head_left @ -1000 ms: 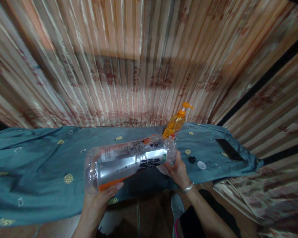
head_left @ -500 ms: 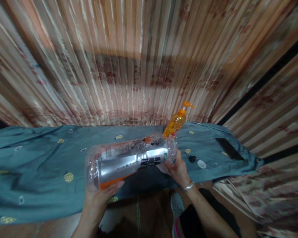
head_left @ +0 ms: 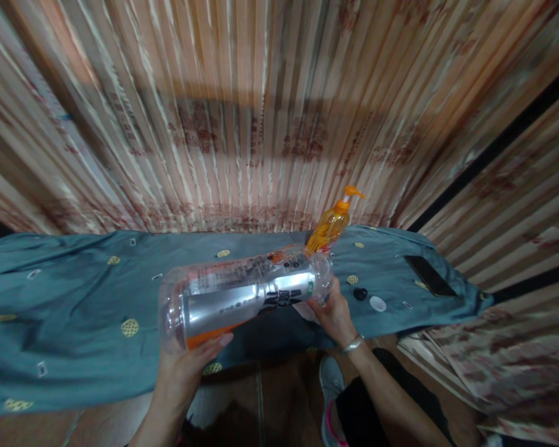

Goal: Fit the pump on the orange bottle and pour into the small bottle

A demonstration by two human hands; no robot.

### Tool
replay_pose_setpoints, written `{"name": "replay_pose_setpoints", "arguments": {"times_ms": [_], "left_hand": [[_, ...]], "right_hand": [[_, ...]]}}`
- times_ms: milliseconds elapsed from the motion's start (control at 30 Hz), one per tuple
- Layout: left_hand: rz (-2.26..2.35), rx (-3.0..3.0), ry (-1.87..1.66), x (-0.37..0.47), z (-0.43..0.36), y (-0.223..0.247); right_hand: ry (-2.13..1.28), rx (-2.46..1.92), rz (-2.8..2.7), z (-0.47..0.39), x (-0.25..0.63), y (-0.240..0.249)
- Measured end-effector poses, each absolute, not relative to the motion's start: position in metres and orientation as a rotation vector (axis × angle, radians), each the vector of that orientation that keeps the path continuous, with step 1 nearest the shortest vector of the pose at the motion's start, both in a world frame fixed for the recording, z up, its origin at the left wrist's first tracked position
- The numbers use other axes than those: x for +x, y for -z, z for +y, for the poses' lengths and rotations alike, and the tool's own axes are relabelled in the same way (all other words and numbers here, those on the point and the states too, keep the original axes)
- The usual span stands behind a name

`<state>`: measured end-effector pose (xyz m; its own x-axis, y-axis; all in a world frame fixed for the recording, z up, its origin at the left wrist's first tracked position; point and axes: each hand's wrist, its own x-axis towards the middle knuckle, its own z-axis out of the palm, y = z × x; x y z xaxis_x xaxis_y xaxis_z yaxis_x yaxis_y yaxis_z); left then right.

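Note:
A large clear plastic bottle (head_left: 242, 298) with a silver and orange label is held sideways over the cloth, its base to the left and its narrower end to the right. My left hand (head_left: 195, 360) grips it from below near the base, thumb along the orange band. Around the narrow end closes my right hand (head_left: 333, 313), which wears a silver bracelet. Something white (head_left: 305, 311), perhaps a tissue, shows by my right fingers; whether I hold it is unclear. Just behind the narrow end stands a yellow pump bottle (head_left: 330, 230).
A teal patterned cloth (head_left: 97, 292) covers the long table. To the right lie a small black object (head_left: 360, 294), a white disc (head_left: 377, 303) and a dark phone-like slab (head_left: 429, 275). Pleated curtains (head_left: 242, 124) hang behind and at the right.
The view has shifted very slightly, so the cloth and items sit a little higher. Both hands keep the same hold on the bottle.

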<state>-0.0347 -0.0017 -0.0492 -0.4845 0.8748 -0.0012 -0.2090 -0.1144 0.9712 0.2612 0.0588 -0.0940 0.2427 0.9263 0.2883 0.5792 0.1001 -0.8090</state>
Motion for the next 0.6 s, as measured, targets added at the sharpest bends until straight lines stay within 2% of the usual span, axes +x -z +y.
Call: {"name": "replay_pose_setpoints", "arguments": {"times_ms": [233,600], "left_hand": [[1.304,0.724,-1.702,-0.028,-0.002,0.038],[1.252,0.760,-1.679,-0.045,0.007,0.053]], "right_hand": [[-0.464,-1.641,-1.430,0.059,0.261,0.093],[-0.466,-1.657,-1.455,0.058,0.263,0.095]]}}
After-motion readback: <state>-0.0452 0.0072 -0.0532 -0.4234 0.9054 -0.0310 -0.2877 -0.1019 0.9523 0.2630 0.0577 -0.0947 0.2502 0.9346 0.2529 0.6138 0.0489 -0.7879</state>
